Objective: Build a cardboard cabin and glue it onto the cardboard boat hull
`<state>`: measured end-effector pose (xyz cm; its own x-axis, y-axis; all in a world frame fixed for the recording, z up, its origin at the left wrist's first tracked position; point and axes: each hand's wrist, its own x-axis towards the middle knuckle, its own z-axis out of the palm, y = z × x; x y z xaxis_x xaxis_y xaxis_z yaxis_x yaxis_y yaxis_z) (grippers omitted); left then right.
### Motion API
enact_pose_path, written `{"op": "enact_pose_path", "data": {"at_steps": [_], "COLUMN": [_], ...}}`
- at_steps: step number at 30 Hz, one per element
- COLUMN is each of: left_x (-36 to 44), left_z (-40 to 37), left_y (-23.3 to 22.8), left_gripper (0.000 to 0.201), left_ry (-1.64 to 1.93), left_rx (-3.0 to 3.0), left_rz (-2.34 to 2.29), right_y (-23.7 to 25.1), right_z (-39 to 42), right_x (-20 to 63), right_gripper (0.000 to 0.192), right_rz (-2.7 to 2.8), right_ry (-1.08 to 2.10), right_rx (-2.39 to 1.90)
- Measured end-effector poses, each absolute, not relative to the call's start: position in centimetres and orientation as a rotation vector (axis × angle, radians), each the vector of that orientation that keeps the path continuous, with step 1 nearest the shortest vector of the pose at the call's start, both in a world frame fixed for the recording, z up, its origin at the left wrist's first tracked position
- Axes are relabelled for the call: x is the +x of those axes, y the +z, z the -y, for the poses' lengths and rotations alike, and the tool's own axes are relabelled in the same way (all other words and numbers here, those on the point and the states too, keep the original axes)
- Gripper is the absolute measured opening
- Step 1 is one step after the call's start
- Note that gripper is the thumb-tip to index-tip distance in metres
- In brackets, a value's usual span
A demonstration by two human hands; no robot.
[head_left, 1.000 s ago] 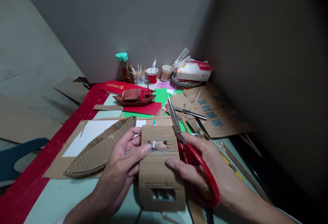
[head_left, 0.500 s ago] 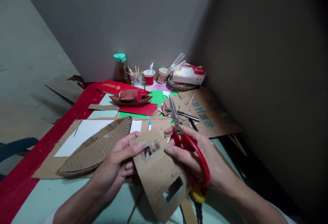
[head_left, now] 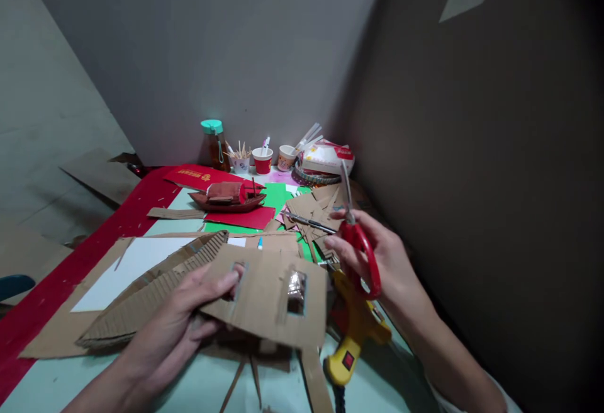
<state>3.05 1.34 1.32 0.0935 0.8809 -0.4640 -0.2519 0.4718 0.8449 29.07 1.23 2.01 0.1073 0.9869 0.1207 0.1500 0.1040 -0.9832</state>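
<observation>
Head view shows me the cardboard piece (head_left: 264, 296) right in the middle, low over the table (head_left: 117, 381). It is brown, flat and bent a little, with two small square windows cut in it. Something shiny shows through the right window. The edges look rough.

My left hand (head_left: 174, 331) holds this piece at its left side. The thumb lies on top near the left window and the other fingers are tucked under, so they are pinched on the card. My right hand (head_left: 377, 262) is off to the right, apart from the piece. Its fingers are pushed through the red handles of the scissors (head_left: 356, 237) and closed around them. The blades point up and look closed.

To do this well, I think I should keep the card flat and firm, hold it close to where I cut, and keep the sharp tips away from my left thumb.

Just under the right hand lies a yellow glue gun (head_left: 352, 337). Beside the left hand is a ridged cardboard boat shape (head_left: 155, 290). Farther back sit a small red boat model (head_left: 229, 196), paper cups (head_left: 263, 161) and a bottle (head_left: 213, 142).
</observation>
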Motion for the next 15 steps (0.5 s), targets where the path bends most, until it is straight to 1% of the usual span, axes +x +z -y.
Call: {"op": "enact_pose_path", "data": {"at_steps": [2,4,6,9,12,15], "left_x": [2.9,2.9,3.1,4.0,4.8,5.2], "left_z": [-1.9,-2.1,-2.1,-1.4,-0.7,-0.2], "left_y": [2.0,2.5,2.6,2.2,1.4,0.8], "left_gripper": [0.024,0.026,0.023,0.026,0.034,0.035], "left_ry": [1.120,1.235,1.285,1.228,1.148,1.143], "left_rx": [0.581,0.533,0.547,0.569,0.558,0.519], "left_rz": [-1.295,-1.304,-1.210,-1.139,-1.090,-1.031], "right_y": [2.3,2.5,2.4,1.9,1.0,0.5], "right_z": [-1.6,-1.7,-1.6,-1.3,-1.3,-1.4], "right_x": [30.2,30.7,30.2,28.5,27.1,26.9], "right_gripper": [0.052,0.056,0.053,0.045,0.050,0.053], "right_rz": [1.221,1.193,1.196,1.219,1.195,1.133], "right_ry": [0.819,0.772,0.834,1.062,1.229,1.222], "right_rx": [-1.300,-1.290,-1.270,-1.219,-1.148,-1.130]}}
